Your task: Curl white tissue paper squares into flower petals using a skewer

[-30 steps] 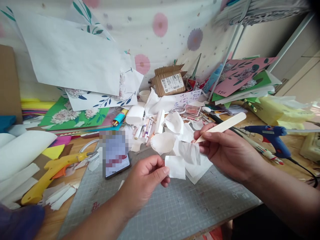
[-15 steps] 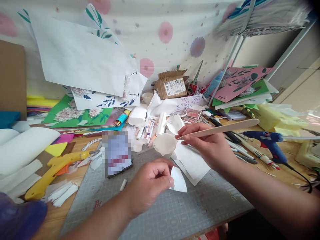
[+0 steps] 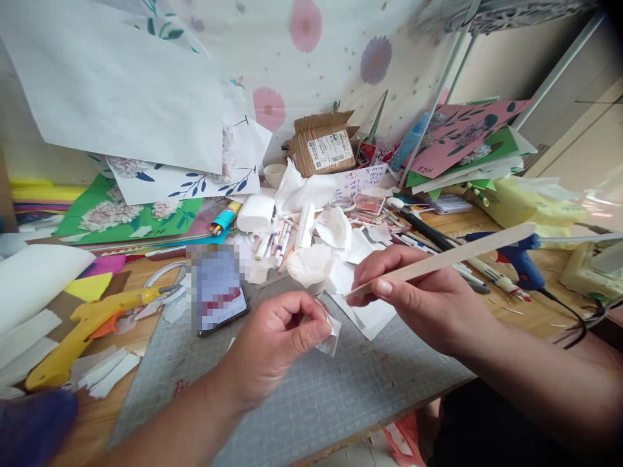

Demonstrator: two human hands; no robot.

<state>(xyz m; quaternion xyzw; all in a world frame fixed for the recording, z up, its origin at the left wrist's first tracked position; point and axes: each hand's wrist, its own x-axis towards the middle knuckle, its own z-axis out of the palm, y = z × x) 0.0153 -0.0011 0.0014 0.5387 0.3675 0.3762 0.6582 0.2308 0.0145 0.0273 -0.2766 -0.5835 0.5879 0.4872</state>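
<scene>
My left hand [image 3: 287, 344] pinches a small piece of white paper [image 3: 331, 334] above the grey cutting mat [image 3: 302, 408]. Between the thumb and fingers of my right hand [image 3: 418, 292] is a flat wooden craft stick [image 3: 448, 261], its long end slanting up to the right and its lower tip near the paper. Just beyond both hands stands a small pale paper cup [image 3: 311, 264]; what it holds I cannot make out. White paper sheets [image 3: 367, 318] lie partly behind my right hand.
A phone [image 3: 219, 292] rests on the mat's left. A yellow glue gun [image 3: 87, 324] lies at far left, a blue glue gun [image 3: 523, 263] at right. Markers [image 3: 280, 243], a cardboard box [image 3: 324, 143] and flower-decorated green paper [image 3: 131, 211] crowd the back.
The stick has moved down from the cup's rim toward the paper. The paper piece is turned and shows less of its face. The whole view has shifted slightly.
</scene>
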